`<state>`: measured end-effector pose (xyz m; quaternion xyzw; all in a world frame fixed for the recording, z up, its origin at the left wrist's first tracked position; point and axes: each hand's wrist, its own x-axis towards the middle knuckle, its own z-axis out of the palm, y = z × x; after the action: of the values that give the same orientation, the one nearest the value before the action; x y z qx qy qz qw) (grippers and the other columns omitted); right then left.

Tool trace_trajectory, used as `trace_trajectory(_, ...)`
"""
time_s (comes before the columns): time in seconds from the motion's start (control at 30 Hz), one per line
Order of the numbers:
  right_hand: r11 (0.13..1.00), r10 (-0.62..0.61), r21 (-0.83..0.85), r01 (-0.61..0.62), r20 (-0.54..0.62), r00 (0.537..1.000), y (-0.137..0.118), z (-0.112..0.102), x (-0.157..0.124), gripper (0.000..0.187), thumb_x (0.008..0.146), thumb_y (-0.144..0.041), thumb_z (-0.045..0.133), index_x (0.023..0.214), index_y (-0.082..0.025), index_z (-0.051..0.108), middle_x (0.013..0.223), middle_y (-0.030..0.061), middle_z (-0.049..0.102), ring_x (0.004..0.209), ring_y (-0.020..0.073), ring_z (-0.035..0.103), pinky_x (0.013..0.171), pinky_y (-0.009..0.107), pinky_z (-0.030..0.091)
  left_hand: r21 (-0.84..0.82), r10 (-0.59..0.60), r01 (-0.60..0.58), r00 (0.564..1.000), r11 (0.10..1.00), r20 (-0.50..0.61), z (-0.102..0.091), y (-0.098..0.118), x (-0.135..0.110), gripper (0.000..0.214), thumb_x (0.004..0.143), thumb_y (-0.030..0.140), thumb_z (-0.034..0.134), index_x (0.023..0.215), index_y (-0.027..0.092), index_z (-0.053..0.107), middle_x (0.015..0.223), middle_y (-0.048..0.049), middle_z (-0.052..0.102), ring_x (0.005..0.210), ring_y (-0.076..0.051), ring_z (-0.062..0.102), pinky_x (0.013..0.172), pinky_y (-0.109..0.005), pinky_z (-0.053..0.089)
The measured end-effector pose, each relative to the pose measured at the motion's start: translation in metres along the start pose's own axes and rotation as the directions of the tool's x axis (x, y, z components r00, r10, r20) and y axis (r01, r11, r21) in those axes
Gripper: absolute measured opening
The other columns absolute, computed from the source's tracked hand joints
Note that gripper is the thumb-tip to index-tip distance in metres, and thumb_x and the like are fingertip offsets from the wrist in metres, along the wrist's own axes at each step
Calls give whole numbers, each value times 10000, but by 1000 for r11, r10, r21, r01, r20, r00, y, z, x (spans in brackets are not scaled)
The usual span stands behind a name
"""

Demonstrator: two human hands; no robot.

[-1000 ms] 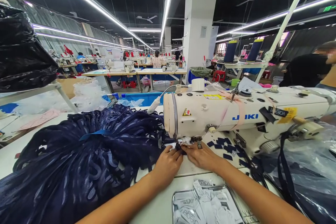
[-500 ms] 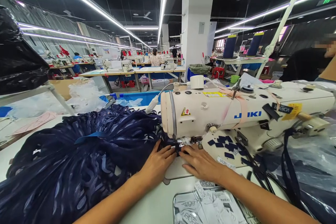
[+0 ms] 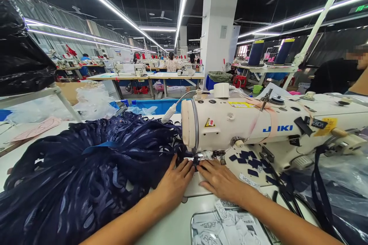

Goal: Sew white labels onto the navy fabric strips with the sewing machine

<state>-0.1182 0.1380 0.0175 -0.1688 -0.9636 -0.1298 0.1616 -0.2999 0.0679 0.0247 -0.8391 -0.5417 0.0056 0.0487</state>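
Note:
My left hand (image 3: 174, 180) lies flat with its fingers stretched toward the needle area of a white sewing machine (image 3: 218, 118). Its fingertips press at the edge of a dark navy fabric piece (image 3: 197, 160) under the presser foot. From the other side, my right hand (image 3: 220, 182) rests its extended fingers near the same piece, thumb apart and lower. Between the two sets of fingertips only a small bit of the fabric shows; the rest is hidden. A large heap of navy straps (image 3: 69, 176) spreads left of my left hand, reaching up to the machine head.
Small navy fabric patches (image 3: 253, 173) lie on the machine bed at right. A tray (image 3: 192, 224) of white printed labels (image 3: 230, 226) sits below my right forearm. Navy thread cones (image 3: 255, 53) stand behind the machine. Clear plastic (image 3: 347, 183) and hanging navy straps (image 3: 319, 187) are at right.
The view has shifted slightly, so the machine sits a little farther right. Both hands stay at the presser foot with their fingers laid out much as before.

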Motion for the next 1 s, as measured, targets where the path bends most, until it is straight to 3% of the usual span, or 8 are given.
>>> trace_trajectory(0.17, 999, 11, 52, -13, 32, 999, 5, 3, -1, 420, 828, -324, 569, 1161, -69, 534, 1114, 149, 553, 978, 285, 534, 816, 442, 490, -2, -26, 26, 999, 1000, -35, 0, -2, 3, 501, 778, 178, 513, 1261, 89, 414, 1339, -164, 396, 1256, -284, 338, 1036, -593, 169)
trace_trajectory(0.43, 976, 98, 172, -133, 198, 975, 16, 5, -5, 443, 884, -329, 446, 1256, -88, 465, 1274, 150, 454, 1145, 258, 455, 956, 451, 391, -7, -62, 62, 996, 998, -59, 3, -8, 9, 435, 825, 151, 432, 1259, 122, 418, 1325, -133, 432, 1256, -252, 342, 1041, -557, 163)
trace_trajectory(0.57, 960, 210, 146, -241, 201, 957, 18, 7, 0, 397, 879, -333, 446, 1224, -149, 510, 1162, 123, 556, 1048, 261, 527, 879, 414, 448, 62, -63, 73, 985, 995, -158, 7, -7, 12, 374, 831, 133, 433, 1201, 100, 477, 1226, -139, 523, 1199, -258, 404, 1031, -506, 209)
trace_trajectory(0.67, 955, 276, 54, -291, 191, 942, 17, 8, 4, 322, 895, -310, 419, 1153, -180, 560, 1020, 103, 618, 937, 245, 574, 776, 360, 484, 140, -110, 149, 962, 979, -250, 9, 0, 13, 222, 808, 104, 468, 983, 61, 600, 974, -139, 604, 1001, -263, 522, 939, -438, 331)
trace_trajectory(0.73, 958, 287, -36, -286, 210, 935, 14, 5, 7, 330, 897, -331, 421, 1150, -167, 556, 994, 119, 619, 924, 267, 570, 767, 381, 471, 155, -168, 214, 950, 965, -265, 8, 4, 13, 174, 804, 115, 483, 890, 52, 620, 863, -136, 599, 872, -261, 547, 830, -420, 391)
trace_trajectory(0.8, 957, 289, -100, -273, 237, 927, 10, 0, 8, 392, 881, -379, 455, 1176, -133, 532, 1000, 153, 611, 935, 301, 560, 778, 421, 450, 139, -219, 262, 939, 955, -267, 7, 5, 14, 208, 805, 130, 485, 949, 47, 610, 855, -146, 601, 841, -266, 546, 777, -421, 400)
trace_trajectory(0.87, 962, 269, -107, -249, 258, 928, 6, -8, 8, 417, 850, -397, 506, 1132, -95, 556, 1015, 180, 599, 949, 319, 550, 808, 446, 428, 121, -244, 284, 932, 951, -269, 4, 3, 16, 266, 803, 130, 480, 1038, 61, 585, 894, -149, 608, 881, -279, 538, 794, -445, 386)
trace_trajectory(1.0, 987, 160, -31, -157, 257, 953, 5, -21, 1, 256, 774, -267, 576, 937, -77, 627, 1037, 157, 583, 979, 294, 526, 902, 427, 387, 112, -179, 207, 958, 972, -224, -2, -10, 23, 258, 813, 137, 444, 1022, 147, 595, 953, -112, 617, 928, -279, 533, 874, -513, 330)
